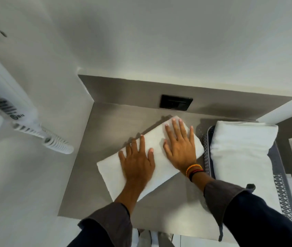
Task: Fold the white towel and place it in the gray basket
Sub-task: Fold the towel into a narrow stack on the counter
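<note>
A white towel, folded into a long rectangle, lies diagonally on the grey counter. My left hand rests flat on its nearer half, fingers spread. My right hand presses flat on the farther half, fingers spread toward the wall; beaded bracelets circle that wrist. Neither hand grips anything. To the right stands the gray basket with perforated walls, holding folded white towels that rise above its rim.
A black socket plate sits in the back panel behind the towel. A white wall-mounted hair dryer with a coiled cord hangs at the left. White walls enclose the counter at left and back. The counter's front edge is near my sleeves.
</note>
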